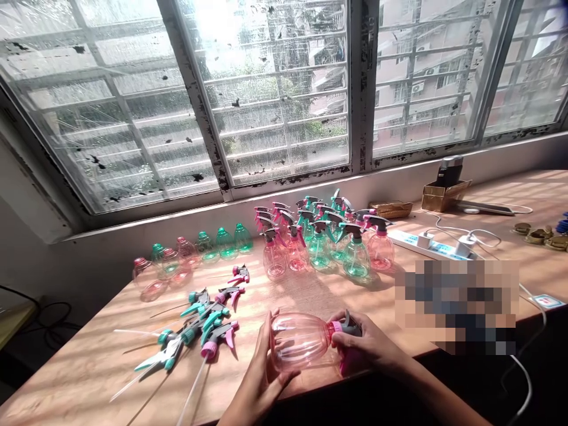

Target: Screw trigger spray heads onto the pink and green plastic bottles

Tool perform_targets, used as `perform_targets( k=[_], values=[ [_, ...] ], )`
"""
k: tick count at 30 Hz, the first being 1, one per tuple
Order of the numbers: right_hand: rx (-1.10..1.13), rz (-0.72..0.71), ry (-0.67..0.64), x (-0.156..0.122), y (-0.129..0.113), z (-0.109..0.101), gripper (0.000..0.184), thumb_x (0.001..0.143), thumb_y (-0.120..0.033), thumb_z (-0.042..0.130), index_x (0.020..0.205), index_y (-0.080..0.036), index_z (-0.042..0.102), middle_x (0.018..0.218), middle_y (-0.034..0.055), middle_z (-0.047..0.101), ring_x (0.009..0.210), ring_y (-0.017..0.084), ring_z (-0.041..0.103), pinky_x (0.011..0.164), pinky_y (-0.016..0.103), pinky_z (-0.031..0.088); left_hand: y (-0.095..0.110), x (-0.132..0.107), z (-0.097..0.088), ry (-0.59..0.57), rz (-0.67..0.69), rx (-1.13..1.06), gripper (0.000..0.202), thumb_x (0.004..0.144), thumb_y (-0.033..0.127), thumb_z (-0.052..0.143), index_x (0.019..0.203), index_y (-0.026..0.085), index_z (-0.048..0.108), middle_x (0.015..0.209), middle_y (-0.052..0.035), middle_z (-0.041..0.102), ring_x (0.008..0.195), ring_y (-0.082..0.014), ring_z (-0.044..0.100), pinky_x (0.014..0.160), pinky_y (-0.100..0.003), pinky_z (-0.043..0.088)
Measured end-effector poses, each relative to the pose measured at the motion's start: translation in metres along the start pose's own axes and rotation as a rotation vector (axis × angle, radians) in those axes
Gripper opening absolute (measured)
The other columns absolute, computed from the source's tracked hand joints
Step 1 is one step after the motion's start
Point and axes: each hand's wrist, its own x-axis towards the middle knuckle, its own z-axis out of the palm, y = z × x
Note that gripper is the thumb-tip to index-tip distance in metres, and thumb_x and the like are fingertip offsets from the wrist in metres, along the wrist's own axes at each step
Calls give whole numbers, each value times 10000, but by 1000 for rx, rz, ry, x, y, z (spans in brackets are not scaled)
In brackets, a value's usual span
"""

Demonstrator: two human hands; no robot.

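Observation:
A clear pink spray bottle (pixel 302 340) lies on its side above the near edge of the wooden table (pixel 310 290). My left hand (pixel 261 373) is wrapped round its round body from the left. My right hand (pixel 361 346) grips the grey and pink trigger head (pixel 348 325) at the bottle's neck. Several loose trigger heads (pixel 206 322) with long dip tubes lie on the table left of my hands.
A cluster of several assembled pink and green spray bottles (pixel 326 242) stands at the back near the window. Several headless bottles (pixel 186 257) sit at the back left. A white power strip (pixel 432 245) with cables, a small box (pixel 444 192) and a blurred patch lie to the right.

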Motion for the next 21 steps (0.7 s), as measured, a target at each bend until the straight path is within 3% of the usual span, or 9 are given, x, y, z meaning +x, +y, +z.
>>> perform_targets(
  k=[3,7,12,15,18,21],
  values=[
    [17,3,-15,0,-3,2,402,770,-485,829,914,-168,627,747,25,730,621,170,662,645,300,519,-9,4,2,15,65,6,853,958,505,596,1595,413,35,1682,-110,102,1444,-386,352,1099,-552,437],
    [9,3,-12,0,-3,2,399,760,-472,842,908,-167,632,745,22,730,623,162,659,645,290,522,-6,2,2,6,75,47,898,943,483,632,1599,388,27,1679,-100,153,1486,-368,292,1191,-569,291],
    [-13,12,-7,0,-2,1,412,738,-477,855,901,-168,637,733,23,729,624,173,666,642,293,526,4,0,1,7,0,53,889,916,441,687,1602,358,129,1673,-109,184,1438,-368,389,1168,-534,362],
    [-8,-2,2,0,-2,1,399,750,-475,845,903,-172,635,753,29,739,621,170,663,646,295,523,-1,4,4,31,32,25,989,887,469,719,1602,393,40,1676,-117,143,1448,-392,361,1141,-544,392],
    [-21,-8,-7,-1,-2,1,397,754,-480,840,907,-173,641,761,34,742,633,176,665,653,305,526,-6,6,7,22,16,-27,983,913,500,673,1583,445,-44,1678,-123,111,1386,-387,448,1036,-535,499],
    [-56,-3,1,-2,-2,1,400,752,-484,840,918,-172,655,757,27,735,647,181,668,659,303,523,-3,3,5,18,46,32,960,918,500,664,1583,451,-27,1675,-109,136,1362,-367,474,1086,-570,446]
  ],
)
